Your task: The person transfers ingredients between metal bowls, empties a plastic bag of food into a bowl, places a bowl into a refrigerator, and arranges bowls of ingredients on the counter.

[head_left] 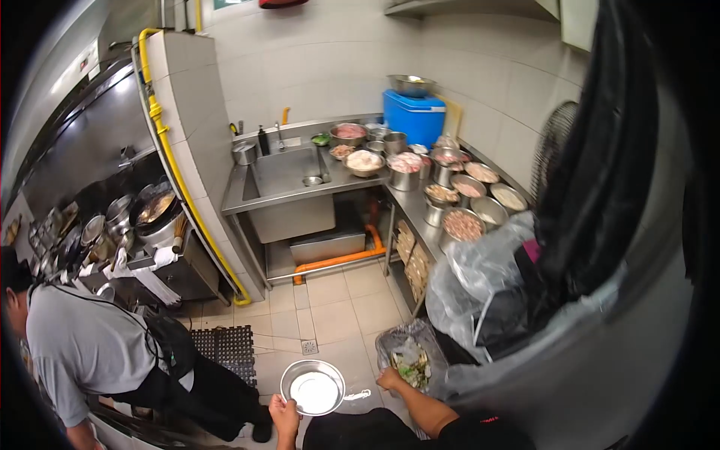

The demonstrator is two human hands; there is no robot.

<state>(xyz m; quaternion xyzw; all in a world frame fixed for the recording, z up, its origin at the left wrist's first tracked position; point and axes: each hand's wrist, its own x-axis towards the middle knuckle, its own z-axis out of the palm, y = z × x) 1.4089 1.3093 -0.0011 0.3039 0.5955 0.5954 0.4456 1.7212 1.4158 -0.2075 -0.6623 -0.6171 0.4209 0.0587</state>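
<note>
My left hand (283, 414) grips the near-left rim of a round metal bowl (313, 367), held above the tiled floor. Bright white fills the bowl's middle; whether this is contents or glare I cannot tell. My right hand (389, 379) is closed at the left edge of a lined waste bin (384, 346); what its fingers hold, if anything, is hidden. Green and pale scraps (412, 367) lie in the bin. Between my hands, beside the bowl, shows a small whitish strip (358, 394) that I cannot make out.
A person in a grey shirt (97, 337) stands at left near the stove. Ahead is a steel sink (289, 171). Pots and bowls of raw meat (463, 225) crowd the right-hand counter, with a blue cooler (414, 120) behind. A black mat (223, 352) and clear plastic bags (472, 277) flank the floor.
</note>
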